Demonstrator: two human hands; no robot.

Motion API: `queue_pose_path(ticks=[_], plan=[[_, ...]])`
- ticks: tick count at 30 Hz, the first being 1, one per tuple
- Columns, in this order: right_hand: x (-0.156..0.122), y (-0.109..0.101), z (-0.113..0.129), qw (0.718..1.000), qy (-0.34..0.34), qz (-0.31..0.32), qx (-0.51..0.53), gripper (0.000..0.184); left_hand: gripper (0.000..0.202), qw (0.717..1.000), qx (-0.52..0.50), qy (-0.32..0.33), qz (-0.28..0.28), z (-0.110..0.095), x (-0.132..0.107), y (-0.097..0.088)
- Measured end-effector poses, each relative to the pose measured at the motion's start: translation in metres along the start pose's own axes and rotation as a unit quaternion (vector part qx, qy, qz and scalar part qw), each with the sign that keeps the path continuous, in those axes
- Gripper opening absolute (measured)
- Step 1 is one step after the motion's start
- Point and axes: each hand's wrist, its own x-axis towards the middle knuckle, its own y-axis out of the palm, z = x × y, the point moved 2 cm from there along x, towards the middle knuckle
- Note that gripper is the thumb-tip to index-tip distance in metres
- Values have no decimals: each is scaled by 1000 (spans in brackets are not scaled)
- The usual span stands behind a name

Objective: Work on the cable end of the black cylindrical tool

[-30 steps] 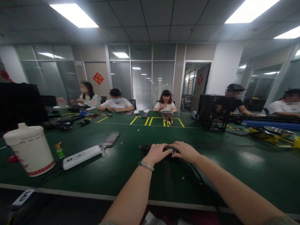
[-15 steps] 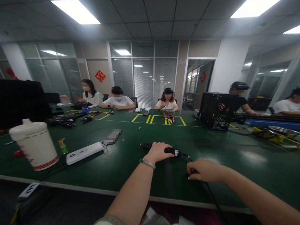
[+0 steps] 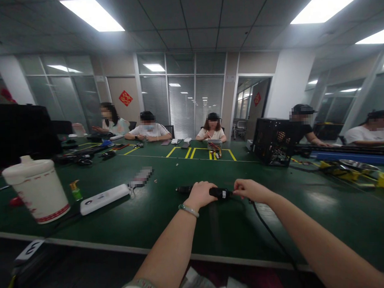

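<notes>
A black corded electric screwdriver [image 3: 220,193] lies on its side low over the green tabletop, its narrow tip pointing left. My left hand [image 3: 200,195] is wrapped over the middle of its body from above. At the tail end, my right hand [image 3: 250,190] pinches the black cable [image 3: 268,223] close to where it leaves the tool. The cable then runs down over the table's front edge. The fingers of my right hand hide part of the joint between cable and screwdriver.
A white lidded cup [image 3: 38,189], a small green bottle [image 3: 75,191] and a white power strip [image 3: 105,199] stand to the left. A black computer case [image 3: 271,142] is at the back right, beside yellow parts [image 3: 341,172]. Several people sit around the green table [image 3: 169,220].
My right hand has moved up and slightly left along the cable to the screwdriver's tail. My left hand keeps its grip. The view has shifted slightly.
</notes>
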Motion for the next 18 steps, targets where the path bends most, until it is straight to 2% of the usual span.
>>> queue_pose_path(ticks=[2, 5, 7, 10, 13, 15, 18], plan=[[-2, 21, -4, 998, 0, 58, 5, 23, 40, 1000, 8, -17, 0, 2, 1, 2], [-8, 41, -11, 997, 3, 70, 32, 26, 40, 1000, 8, -19, -6, 4, -1, 2], [-12, 45, -16, 998, -3, 31, 62, 31, 43, 1000, 3, -4, -15, 3, -3, 1], [-16, 37, -29, 992, -10, -79, 99, 37, 51, 999, -8, 29, -32, -3, -4, 0], [-20, 26, -47, 981, 56, -173, 70, 41, 46, 997, -10, 64, -47, -17, -3, 4], [-24, 23, -59, 977, 134, -156, 48, 45, 44, 995, -3, 85, -54, -29, 0, 9], [-29, 27, -67, 980, 173, -37, 90, 48, 41, 993, 7, 98, -64, -44, 4, 17]])
